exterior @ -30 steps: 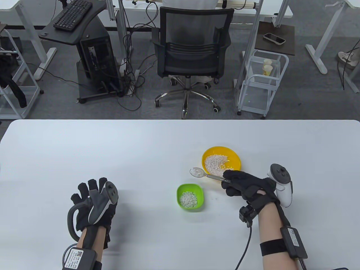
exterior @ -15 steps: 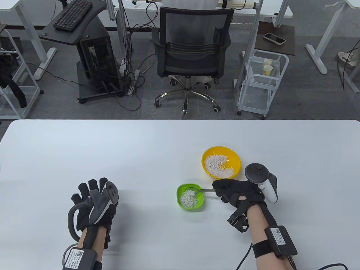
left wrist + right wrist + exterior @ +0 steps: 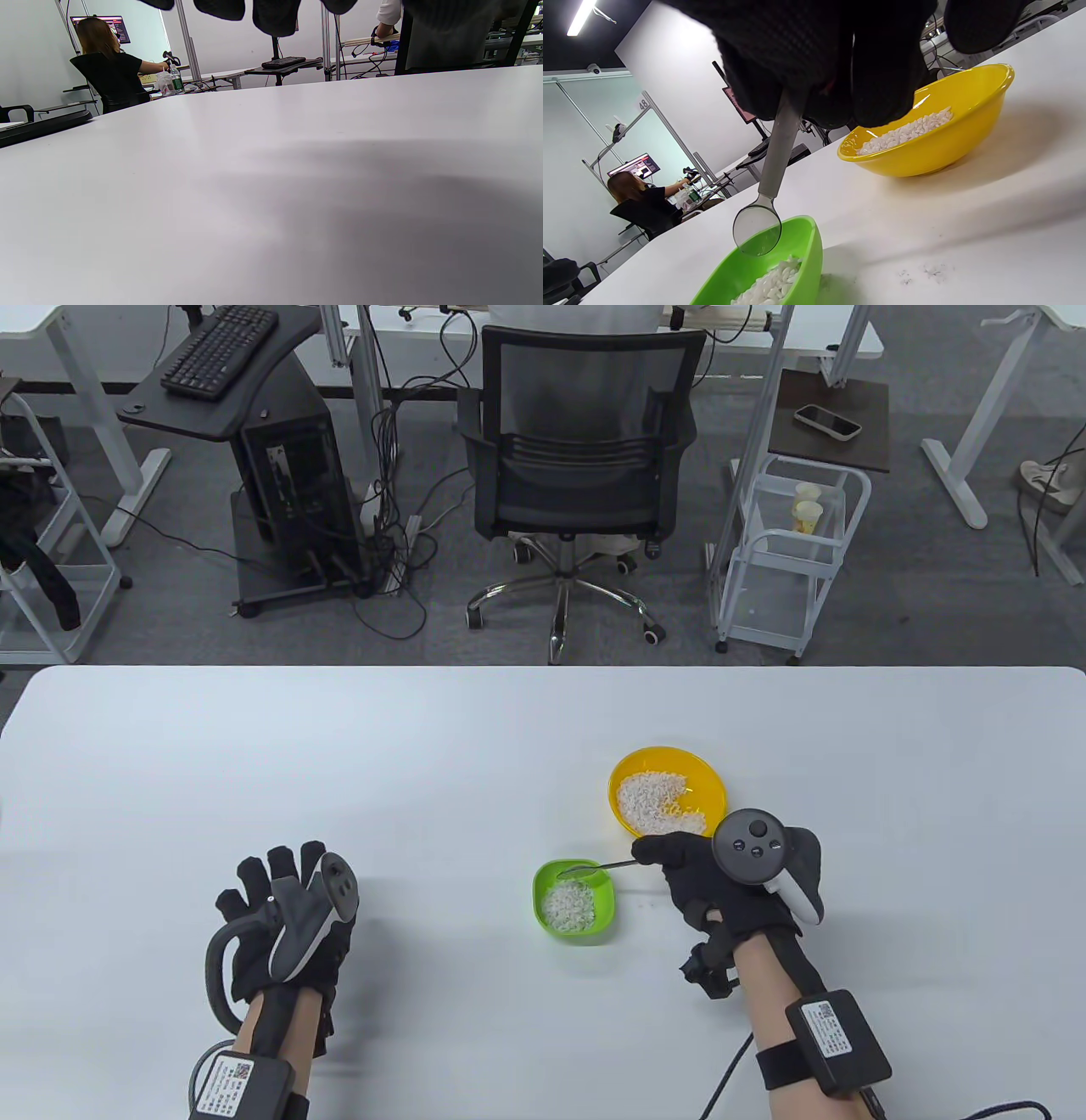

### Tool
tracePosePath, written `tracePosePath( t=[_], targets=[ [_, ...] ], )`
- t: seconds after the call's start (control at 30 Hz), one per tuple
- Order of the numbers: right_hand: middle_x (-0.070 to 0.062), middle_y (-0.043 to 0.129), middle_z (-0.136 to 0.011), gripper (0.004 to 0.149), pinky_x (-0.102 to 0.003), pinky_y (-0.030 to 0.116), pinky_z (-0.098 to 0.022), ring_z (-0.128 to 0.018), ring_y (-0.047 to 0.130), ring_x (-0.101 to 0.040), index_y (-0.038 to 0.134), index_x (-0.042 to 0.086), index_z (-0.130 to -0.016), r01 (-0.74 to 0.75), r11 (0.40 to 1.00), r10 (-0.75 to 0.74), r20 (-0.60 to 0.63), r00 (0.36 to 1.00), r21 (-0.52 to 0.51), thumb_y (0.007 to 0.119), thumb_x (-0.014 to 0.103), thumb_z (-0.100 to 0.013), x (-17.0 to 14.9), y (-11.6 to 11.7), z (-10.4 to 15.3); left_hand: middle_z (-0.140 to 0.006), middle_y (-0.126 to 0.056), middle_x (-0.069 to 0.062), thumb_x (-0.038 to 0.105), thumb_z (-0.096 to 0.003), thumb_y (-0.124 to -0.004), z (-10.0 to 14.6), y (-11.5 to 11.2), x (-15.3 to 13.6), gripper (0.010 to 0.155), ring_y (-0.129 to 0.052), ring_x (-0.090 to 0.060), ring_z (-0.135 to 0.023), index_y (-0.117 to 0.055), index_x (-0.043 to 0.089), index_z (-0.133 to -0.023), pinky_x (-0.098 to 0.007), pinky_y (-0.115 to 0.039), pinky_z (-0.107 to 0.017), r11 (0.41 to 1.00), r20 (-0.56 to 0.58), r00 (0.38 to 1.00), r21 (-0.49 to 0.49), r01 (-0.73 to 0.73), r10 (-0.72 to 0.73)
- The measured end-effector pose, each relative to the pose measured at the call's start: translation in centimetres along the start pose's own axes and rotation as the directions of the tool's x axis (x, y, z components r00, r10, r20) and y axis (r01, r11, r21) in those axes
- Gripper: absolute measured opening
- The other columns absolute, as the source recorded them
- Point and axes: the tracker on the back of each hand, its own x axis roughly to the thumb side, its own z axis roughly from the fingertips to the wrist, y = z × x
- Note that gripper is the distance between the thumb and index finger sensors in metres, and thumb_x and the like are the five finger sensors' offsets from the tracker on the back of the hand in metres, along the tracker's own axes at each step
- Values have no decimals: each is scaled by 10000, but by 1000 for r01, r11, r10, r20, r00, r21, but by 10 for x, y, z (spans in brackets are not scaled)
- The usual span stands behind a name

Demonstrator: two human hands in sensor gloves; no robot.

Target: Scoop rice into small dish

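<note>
A small green dish [image 3: 574, 901] holds white rice; it also shows in the right wrist view [image 3: 755, 271]. A yellow bowl [image 3: 668, 795] with rice stands behind it to the right, also in the right wrist view [image 3: 937, 127]. My right hand [image 3: 679, 857] grips the handle of a metal spoon [image 3: 594, 867]. The spoon's bowl [image 3: 757, 231] is tipped on its side over the green dish's far edge and looks empty. My left hand [image 3: 271, 899] rests flat on the table at the left, fingers spread, holding nothing.
The white table [image 3: 339, 780] stretches wide to the left and behind the bowls. A few stray marks lie on the table by the green dish [image 3: 925, 271]. An office chair [image 3: 585, 449] and a cart stand beyond the far edge.
My right hand carried the spoon from beside the yellow bowl to the green dish, then rolled the wrist and tipped the spoon over it. The left hand has not moved.
</note>
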Motion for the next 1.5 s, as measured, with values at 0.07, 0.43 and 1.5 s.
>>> tracePosePath(
  t=[0.07, 0.43, 1.5],
  targets=[
    [-122, 944, -908, 392, -748, 560, -631, -667, 916, -433, 879, 222, -891, 61, 998, -60, 33, 998, -28, 784, 86, -536, 1, 0, 0, -1267, -437, 75, 648, -466, -615, 0, 0, 0, 728, -391, -278, -1193, -340, 439, -1107, -590, -406, -853, 1000, 0, 1000, 1, -4, 4],
    [-233, 949, -834, 410, -710, 624, -590, -552, 958, -403, 820, 113, -941, 509, 744, -539, 63, 840, -433, 771, 113, -533, -27, -14, 4, -1268, -434, 74, 648, -468, -614, -3, -2, -3, 727, -386, -276, -1194, -340, 439, -1108, -588, -404, -855, 1000, -15, 1000, -10, -6, 6],
    [-341, 967, -750, 564, -677, 708, -504, -399, 991, -414, 595, 8, -1077, 253, 916, -379, -464, 801, -313, 708, 284, -598, -75, 25, -4, -1268, -451, 71, 648, -467, -615, -3, -3, -1, 728, -389, -277, -1194, -338, 439, -1107, -587, -407, -854, 1000, -13, 1000, -14, 17, -17]
  ],
)
